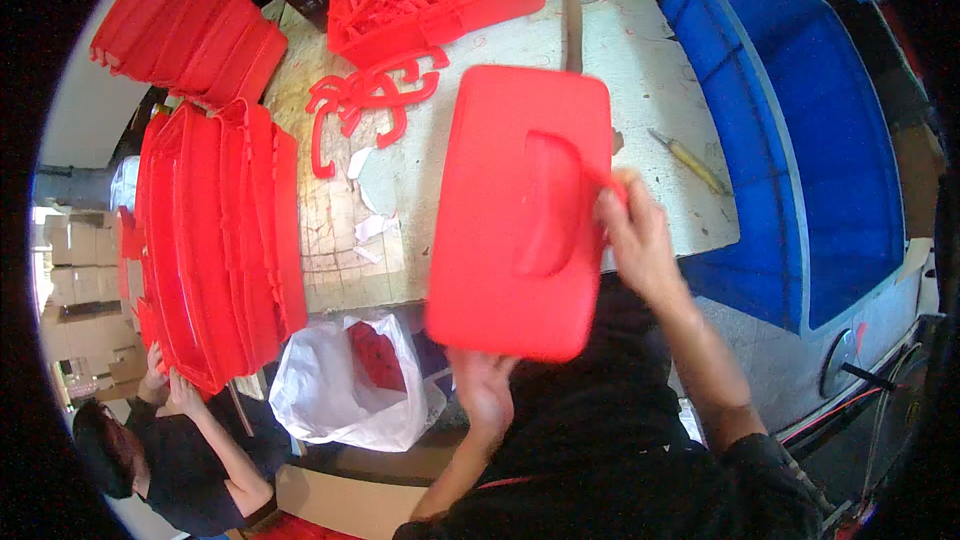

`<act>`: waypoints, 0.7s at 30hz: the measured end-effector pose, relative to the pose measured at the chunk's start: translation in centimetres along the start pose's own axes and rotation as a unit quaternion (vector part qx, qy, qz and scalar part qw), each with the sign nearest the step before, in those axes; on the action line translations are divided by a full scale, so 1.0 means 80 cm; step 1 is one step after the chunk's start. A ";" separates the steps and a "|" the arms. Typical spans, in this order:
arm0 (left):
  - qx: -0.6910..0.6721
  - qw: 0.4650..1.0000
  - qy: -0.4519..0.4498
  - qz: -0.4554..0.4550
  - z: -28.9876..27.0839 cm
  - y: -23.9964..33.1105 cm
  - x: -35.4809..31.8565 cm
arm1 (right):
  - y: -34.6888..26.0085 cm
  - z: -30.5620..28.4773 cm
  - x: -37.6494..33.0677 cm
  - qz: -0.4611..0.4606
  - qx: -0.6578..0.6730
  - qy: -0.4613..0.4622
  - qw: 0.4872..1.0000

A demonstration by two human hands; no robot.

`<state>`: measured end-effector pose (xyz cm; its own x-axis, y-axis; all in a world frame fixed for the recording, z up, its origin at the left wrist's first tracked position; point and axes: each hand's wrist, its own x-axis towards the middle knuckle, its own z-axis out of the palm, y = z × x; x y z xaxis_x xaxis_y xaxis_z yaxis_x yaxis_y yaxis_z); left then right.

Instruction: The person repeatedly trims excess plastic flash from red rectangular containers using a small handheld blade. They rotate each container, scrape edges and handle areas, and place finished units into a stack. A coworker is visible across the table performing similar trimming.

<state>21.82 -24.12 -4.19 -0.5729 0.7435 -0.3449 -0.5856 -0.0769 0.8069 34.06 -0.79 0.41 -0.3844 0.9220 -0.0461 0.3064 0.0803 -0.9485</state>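
A rounded rectangular red plastic box [490, 180], with a curved recess in its upper face, is held tilted over the near edge of the table. My left hand [482, 385] supports it from below at its near end, the fingers hidden under it. At the box's right side, my right hand [635, 230] is closed on a red handle [608, 183] that lies across the recess edge; slight blur hides how the handle sits. Several loose C-shaped red handles [375, 95] lie in a pile on the table, beyond and left of the box.
Red trimmings fill a red tray [440, 25] at the back. A hammer [573, 30] and a yellow-handled knife [690, 160] lie on the worktable [650, 90]. Stacked red boxes [220, 240] stand left, near another person [180, 460]. A blue bin [800, 140] is right; a white bag [345, 400] hangs below.
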 end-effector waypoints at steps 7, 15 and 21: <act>0.411 0.832 -0.370 0.036 0.012 0.146 0.069 | -0.071 -0.042 0.048 0.030 0.163 0.036 0.986; 0.578 0.639 -0.135 0.489 0.189 0.127 0.386 | -0.082 0.057 0.065 0.201 0.205 -0.006 0.958; 0.711 0.603 -0.130 0.338 0.192 0.100 0.386 | -0.066 0.078 0.077 0.140 0.060 0.042 0.987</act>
<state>8.23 8.43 -1.00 -0.1872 0.9549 0.2304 0.9208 0.0889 0.3798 24.67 2.09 3.19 -0.2237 0.9305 -0.2900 0.2824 -0.2229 -0.9330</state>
